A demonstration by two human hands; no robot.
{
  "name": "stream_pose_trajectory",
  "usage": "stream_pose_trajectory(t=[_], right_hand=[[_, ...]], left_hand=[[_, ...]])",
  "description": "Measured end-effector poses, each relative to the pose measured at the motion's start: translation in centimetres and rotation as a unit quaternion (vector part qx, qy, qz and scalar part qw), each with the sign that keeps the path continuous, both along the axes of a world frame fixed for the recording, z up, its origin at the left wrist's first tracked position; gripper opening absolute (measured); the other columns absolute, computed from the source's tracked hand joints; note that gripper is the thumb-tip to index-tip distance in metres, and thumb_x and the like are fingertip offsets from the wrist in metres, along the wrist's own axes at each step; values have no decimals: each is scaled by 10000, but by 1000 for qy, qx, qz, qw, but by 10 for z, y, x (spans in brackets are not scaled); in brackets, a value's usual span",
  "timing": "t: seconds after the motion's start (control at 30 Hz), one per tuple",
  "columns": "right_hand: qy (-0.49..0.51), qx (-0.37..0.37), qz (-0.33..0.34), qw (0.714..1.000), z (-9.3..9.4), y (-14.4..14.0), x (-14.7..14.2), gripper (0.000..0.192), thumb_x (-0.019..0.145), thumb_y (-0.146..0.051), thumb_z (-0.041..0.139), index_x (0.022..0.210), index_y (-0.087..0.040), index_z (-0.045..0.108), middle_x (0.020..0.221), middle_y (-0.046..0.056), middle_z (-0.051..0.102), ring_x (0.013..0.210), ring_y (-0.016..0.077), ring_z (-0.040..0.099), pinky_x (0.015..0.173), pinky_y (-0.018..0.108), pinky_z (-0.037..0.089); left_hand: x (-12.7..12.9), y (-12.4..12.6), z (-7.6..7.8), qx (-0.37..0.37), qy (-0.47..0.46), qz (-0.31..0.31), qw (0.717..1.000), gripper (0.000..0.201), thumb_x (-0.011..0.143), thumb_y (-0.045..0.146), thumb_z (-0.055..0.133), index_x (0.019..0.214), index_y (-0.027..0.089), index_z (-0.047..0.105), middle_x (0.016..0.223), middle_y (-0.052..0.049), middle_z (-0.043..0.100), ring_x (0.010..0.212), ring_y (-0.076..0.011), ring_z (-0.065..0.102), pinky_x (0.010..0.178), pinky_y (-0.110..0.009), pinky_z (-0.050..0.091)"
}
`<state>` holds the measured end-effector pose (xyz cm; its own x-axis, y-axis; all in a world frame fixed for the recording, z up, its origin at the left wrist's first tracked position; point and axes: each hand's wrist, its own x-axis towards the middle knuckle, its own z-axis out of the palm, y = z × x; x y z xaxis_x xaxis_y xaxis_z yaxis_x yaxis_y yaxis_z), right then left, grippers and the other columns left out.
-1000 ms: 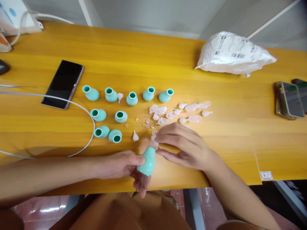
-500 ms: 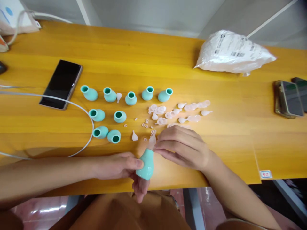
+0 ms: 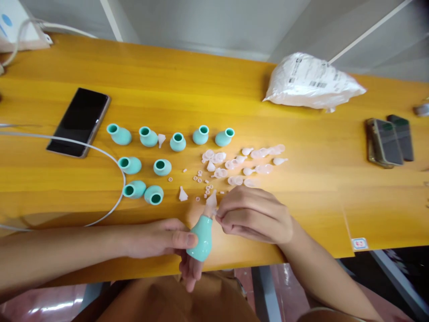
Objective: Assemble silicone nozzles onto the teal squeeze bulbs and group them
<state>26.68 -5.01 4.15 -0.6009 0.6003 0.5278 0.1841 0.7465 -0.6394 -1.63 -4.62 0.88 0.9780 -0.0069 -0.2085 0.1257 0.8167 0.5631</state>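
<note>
My left hand (image 3: 182, 243) is closed around a teal rubber suction bulb (image 3: 202, 237), its neck tilted away from me. A pale translucent nozzle tip (image 3: 211, 200) sticks out of the bulb's mouth. My right hand (image 3: 253, 214) has its thumb and finger pinched at the base of that tip, where it meets the neck. Beyond my hands lie several small translucent rings (image 3: 200, 180), a white cone-shaped piece (image 3: 182, 194) and several clear rounded pieces (image 3: 234, 180). Several more teal bulbs (image 3: 162, 167) rest in rows to the left.
A white cable (image 3: 114, 154) curves over the table near the left bulbs and across a black phone (image 3: 80, 120). At the back right lies a white plastic bag (image 3: 311, 85). Two dark phone-like devices (image 3: 389, 141) sit far right, and a small sticker (image 3: 359, 243) marks the front edge.
The view has shifted slightly. Both hands keep their hold at the bulb and its tip, and a bit more of the tip's base shows above the neck.
</note>
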Motion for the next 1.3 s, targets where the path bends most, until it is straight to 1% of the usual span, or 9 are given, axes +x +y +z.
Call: stream_pose_trajectory(t=[0.17, 0.33, 0.67, 0.77, 0.9, 0.97, 1.17, 1.27, 1.3], right_hand=[[8, 2, -8, 1000, 1, -1, 0, 93, 1150, -183, 621, 1106, -188, 703, 963, 95, 806, 899, 202, 784, 778, 348, 628], [19, 4, -23, 1000, 1, -6, 0, 74, 1106, -131, 662, 1135, -183, 707, 964, 95, 794, 902, 211, 790, 772, 349, 632], [70, -9, -111, 991, 4, -2, -2, 278, 940, -22, 798, 1100, -225, 694, 918, 47, 743, 781, 182, 734, 682, 334, 630], [38, -25, -145, 988, 1, 1, 3, 322, 918, -4, 821, 1127, -214, 695, 961, 58, 747, 854, 199, 756, 743, 349, 646], [-77, 17, -173, 982, -6, 6, 9, 298, 980, 0, 767, 1180, -204, 683, 1003, 83, 771, 932, 219, 762, 825, 381, 653], [-102, 27, -170, 980, -8, 7, 9, 274, 1004, -13, 758, 1197, -194, 685, 1019, 95, 789, 950, 227, 771, 840, 393, 655], [-69, 10, -179, 981, -9, 5, 8, 294, 1023, 19, 715, 1205, -211, 710, 1087, 94, 828, 1049, 234, 818, 929, 409, 676], [-15, 0, -226, 974, -6, 1, 8, 297, 1027, -1, 703, 1206, -237, 728, 1124, 97, 837, 1088, 253, 828, 953, 424, 675], [4, -6, -238, 971, -4, 0, 8, 276, 1039, -34, 703, 1218, -242, 730, 1111, 96, 834, 1061, 254, 824, 941, 425, 670]], left_hand=[[1, -1, -4, -16, -7, 17, 1000, 738, 1043, 808, 634, 956, 110, 856, 795, -137, 835, 739, -251, 775, 773, -337, 638], [2, 0, -2, -10, 2, 18, 1000, 732, 1035, 809, 653, 963, 110, 857, 780, -127, 833, 720, -238, 765, 783, -331, 638], [1, 1, -2, -8, -19, 31, 999, 693, 1071, 758, 639, 982, 102, 841, 781, -121, 838, 729, -232, 772, 798, -328, 641], [1, 1, 1, -8, -25, 29, 999, 670, 1081, 734, 637, 981, 99, 827, 771, -102, 834, 722, -217, 761, 800, -314, 635], [3, 4, 5, 13, -29, 24, 999, 653, 1080, 729, 649, 969, 105, 808, 786, -90, 835, 723, -203, 758, 799, -302, 628], [2, 6, 6, 24, -35, 20, 999, 655, 1089, 727, 634, 972, 106, 805, 788, -91, 835, 734, -204, 760, 803, -302, 627], [-2, 8, 7, 65, -18, -31, 997, 659, 1077, 754, 635, 1005, 124, 813, 854, -97, 846, 771, -212, 767, 822, -314, 623], [-3, 8, 9, 108, -11, -54, 993, 648, 1055, 777, 648, 974, 154, 811, 898, -100, 846, 823, -213, 767, 813, -298, 597], [-3, 8, 9, 124, -9, -60, 990, 635, 1053, 769, 652, 957, 161, 807, 903, -101, 842, 831, -212, 761, 812, -294, 587]])
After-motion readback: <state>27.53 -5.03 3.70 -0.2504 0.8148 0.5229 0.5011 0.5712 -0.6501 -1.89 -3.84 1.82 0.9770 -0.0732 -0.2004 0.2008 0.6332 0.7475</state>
